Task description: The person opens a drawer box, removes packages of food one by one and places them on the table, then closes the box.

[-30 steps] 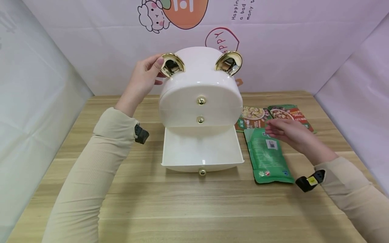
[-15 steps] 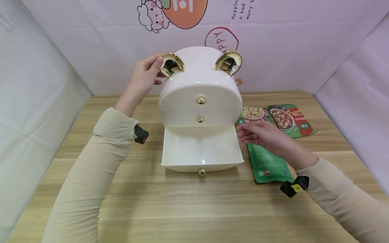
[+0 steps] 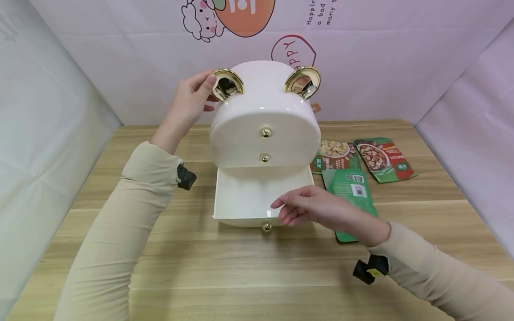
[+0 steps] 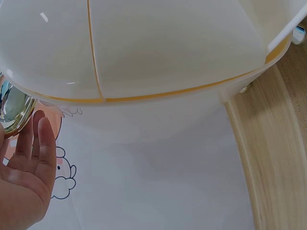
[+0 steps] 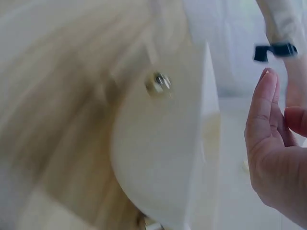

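Note:
A white storage box (image 3: 265, 116) with rounded top, gold round knobs and two gold ears stands on the wooden table. My left hand (image 3: 190, 100) holds the rim of its left gold ear (image 3: 230, 84), thumb in front. In the left wrist view the other fingers (image 4: 45, 143) stretch beside the ear. The bottom drawer (image 3: 241, 191) is pulled out, and its inside looks bare. Over the drawer's front right part is my right hand (image 3: 317, 207), fingers loosely bent and holding nothing. The drawer's gold knob (image 3: 267, 227) is just left of and below its fingertips.
Right of the box lies a green pouch (image 3: 345, 189), partly behind my right hand. Behind it lie two printed food pouches, one with a brown and green front (image 3: 337, 156) and one in red and green (image 3: 385, 159). A white printed cloth (image 3: 361, 67) hangs behind the table.
My right hand has moved left and nearer, from over the pouches, past the drawer's right side, to over the drawer front. My left hand stays on the gold ear.

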Action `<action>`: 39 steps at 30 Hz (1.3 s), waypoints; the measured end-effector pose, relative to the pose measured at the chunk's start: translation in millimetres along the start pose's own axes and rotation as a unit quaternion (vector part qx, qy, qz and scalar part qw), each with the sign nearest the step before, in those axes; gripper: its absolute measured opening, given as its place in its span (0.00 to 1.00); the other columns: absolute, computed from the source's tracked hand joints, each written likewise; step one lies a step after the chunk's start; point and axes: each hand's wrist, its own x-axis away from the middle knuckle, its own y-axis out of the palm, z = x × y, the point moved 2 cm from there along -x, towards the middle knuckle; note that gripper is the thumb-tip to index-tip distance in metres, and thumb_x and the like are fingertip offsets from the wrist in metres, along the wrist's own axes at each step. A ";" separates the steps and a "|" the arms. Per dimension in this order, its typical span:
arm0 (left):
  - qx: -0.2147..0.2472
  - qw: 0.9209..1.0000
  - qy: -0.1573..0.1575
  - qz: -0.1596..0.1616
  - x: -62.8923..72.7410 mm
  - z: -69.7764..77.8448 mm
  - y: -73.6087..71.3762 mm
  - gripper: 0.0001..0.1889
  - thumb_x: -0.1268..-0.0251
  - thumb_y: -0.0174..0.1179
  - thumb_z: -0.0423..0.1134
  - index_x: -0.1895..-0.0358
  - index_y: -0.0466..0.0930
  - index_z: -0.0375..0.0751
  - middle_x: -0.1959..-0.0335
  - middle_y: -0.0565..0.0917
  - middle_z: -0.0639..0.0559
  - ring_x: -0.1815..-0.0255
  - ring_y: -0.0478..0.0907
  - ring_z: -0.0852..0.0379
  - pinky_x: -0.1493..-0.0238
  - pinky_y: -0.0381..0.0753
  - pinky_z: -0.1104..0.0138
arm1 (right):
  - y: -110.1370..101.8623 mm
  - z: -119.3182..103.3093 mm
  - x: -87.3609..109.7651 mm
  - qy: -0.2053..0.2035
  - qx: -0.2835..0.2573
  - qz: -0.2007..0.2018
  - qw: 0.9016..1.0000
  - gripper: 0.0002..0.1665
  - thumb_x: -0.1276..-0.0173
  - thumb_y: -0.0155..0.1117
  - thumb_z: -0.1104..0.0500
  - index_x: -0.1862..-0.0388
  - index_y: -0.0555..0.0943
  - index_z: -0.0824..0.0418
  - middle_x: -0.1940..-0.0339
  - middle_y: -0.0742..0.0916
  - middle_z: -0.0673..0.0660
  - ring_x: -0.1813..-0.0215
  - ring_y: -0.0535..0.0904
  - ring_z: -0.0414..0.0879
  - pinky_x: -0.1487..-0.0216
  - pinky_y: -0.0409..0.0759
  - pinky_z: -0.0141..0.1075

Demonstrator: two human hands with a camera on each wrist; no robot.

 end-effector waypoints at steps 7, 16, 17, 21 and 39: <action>-0.001 1.000 0.002 -0.003 -0.1 0.4 -0.2 0.24 0.26 0.43 0.52 0.31 0.68 0.52 0.42 0.78 0.47 0.54 0.78 0.59 0.53 0.82 0.70 | 28.6 23.1 -7.8 0.027 -0.022 -0.057 0.998 0.25 0.24 0.47 0.56 0.44 0.74 0.79 0.70 0.86 0.48 0.65 0.83 0.37 0.57 0.86 0.30; -0.002 1.000 0.003 -0.002 0.1 -0.2 0.3 0.24 0.26 0.43 0.52 0.32 0.68 0.52 0.43 0.78 0.47 0.54 0.78 0.60 0.53 0.82 0.70 | 44.9 50.4 -15.9 0.087 -0.034 -0.045 0.995 0.23 0.24 0.47 0.57 0.46 0.75 0.77 0.71 0.85 0.49 0.67 0.82 0.36 0.59 0.85 0.28; -0.002 1.000 0.003 -0.001 0.1 -0.2 0.3 0.24 0.26 0.43 0.52 0.32 0.68 0.52 0.43 0.78 0.47 0.54 0.78 0.61 0.53 0.82 0.70 | 45.7 52.5 -16.9 0.091 -0.036 -0.040 0.994 0.24 0.25 0.48 0.57 0.46 0.75 0.77 0.71 0.85 0.50 0.68 0.82 0.36 0.59 0.85 0.28; -0.003 1.000 0.004 0.001 0.0 -0.5 0.5 0.24 0.26 0.43 0.52 0.32 0.68 0.51 0.43 0.78 0.47 0.55 0.78 0.60 0.55 0.82 0.72 | 47.7 60.0 -21.5 0.103 -0.050 -0.015 0.993 0.24 0.24 0.49 0.54 0.48 0.76 0.76 0.71 0.85 0.51 0.68 0.82 0.36 0.58 0.85 0.29; 0.008 1.000 0.000 -0.005 0.9 -0.3 0.7 0.24 0.26 0.43 0.51 0.31 0.67 0.51 0.40 0.77 0.46 0.52 0.79 0.56 0.52 0.84 0.70 | 50.2 62.0 -35.4 0.095 -0.098 0.064 0.989 0.26 0.23 0.46 0.52 0.47 0.74 0.76 0.65 0.84 0.53 0.64 0.80 0.39 0.54 0.83 0.29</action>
